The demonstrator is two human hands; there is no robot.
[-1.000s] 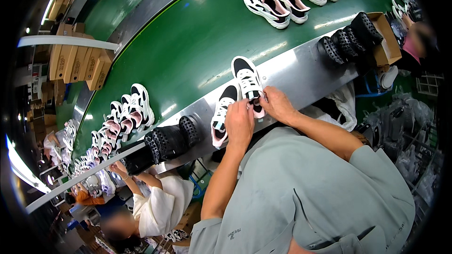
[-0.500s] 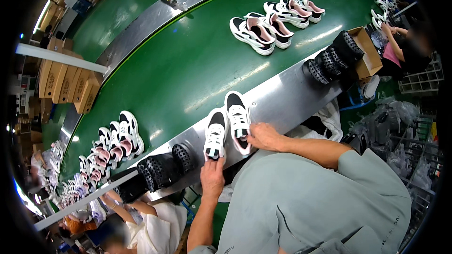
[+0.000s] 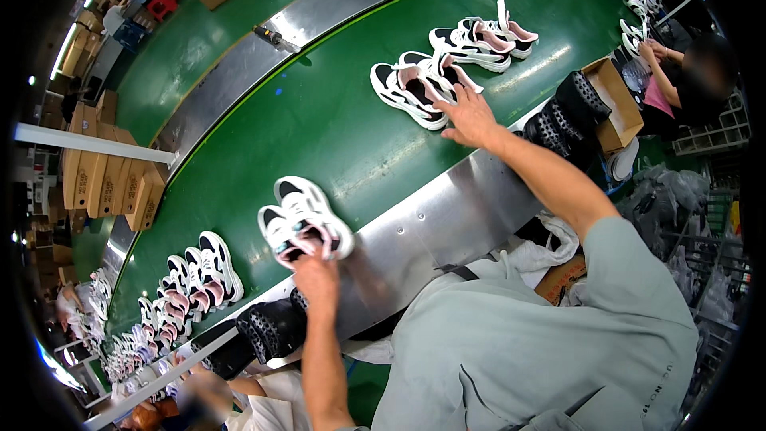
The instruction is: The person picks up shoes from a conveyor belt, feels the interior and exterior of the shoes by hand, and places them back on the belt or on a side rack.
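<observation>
My left hand [image 3: 317,278] grips the heel ends of a pair of black-and-white sneakers [image 3: 322,212] with pink lining, over the near side of the green belt [image 3: 359,164]. The two shoes are side by side, toes pointing away from me, slightly blurred. Out to the right, my right hand [image 3: 472,118] has its fingers spread at the heel of another matching pair of sneakers [image 3: 395,94] on the belt. Its fingertips overlap the shoe's edge; whether they press on it I cannot tell. Just behind that pair stand more sneakers [image 3: 479,41].
A metal ledge [image 3: 423,231] edges the belt nearest me. Black studded forms [image 3: 275,327] sit on it at left, and more black studded forms [image 3: 550,129] beside an open carton [image 3: 613,100] at right. Rows of sneakers [image 3: 215,267] line the left belt. Co-workers sit on both sides.
The held pair has gone from the metal ledge leftward onto the belt side in my left hand. My right hand has let go of that pair and reached far right to other sneakers.
</observation>
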